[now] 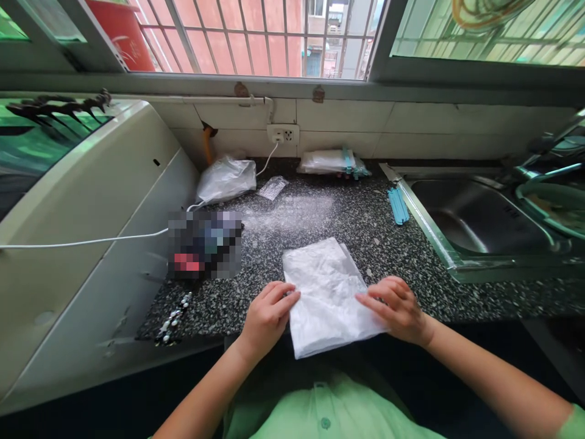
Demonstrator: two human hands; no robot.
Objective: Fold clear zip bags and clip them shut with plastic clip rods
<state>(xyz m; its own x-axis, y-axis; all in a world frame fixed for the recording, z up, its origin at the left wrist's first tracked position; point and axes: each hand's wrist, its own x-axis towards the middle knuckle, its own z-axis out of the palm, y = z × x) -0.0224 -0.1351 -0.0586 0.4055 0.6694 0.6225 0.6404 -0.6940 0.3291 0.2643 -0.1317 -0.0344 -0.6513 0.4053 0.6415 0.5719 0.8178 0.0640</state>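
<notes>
A stack of white, thin plastic bags [326, 292] lies flat at the counter's front edge, its near end overhanging. My left hand [272, 314] grips its left edge, thumb and fingers closed on it. On the opposite side my right hand [395, 308] pinches the right edge, fingers bent. The hands hide parts of both edges. Beyond the stack, to the right, lies a small bunch of light blue strips [398, 206]. Against the wall rests a clear packet [324, 162] of white sheets with more blue strips at its right end.
A steel sink [475, 213] is set into the speckled counter [269, 244] at right. To the left are a blurred-out device [203, 244], a beaded strand [173, 320], a crumpled plastic bag [228, 178] and a small clear sachet [273, 188]. A white cable [86, 242] crosses the left side.
</notes>
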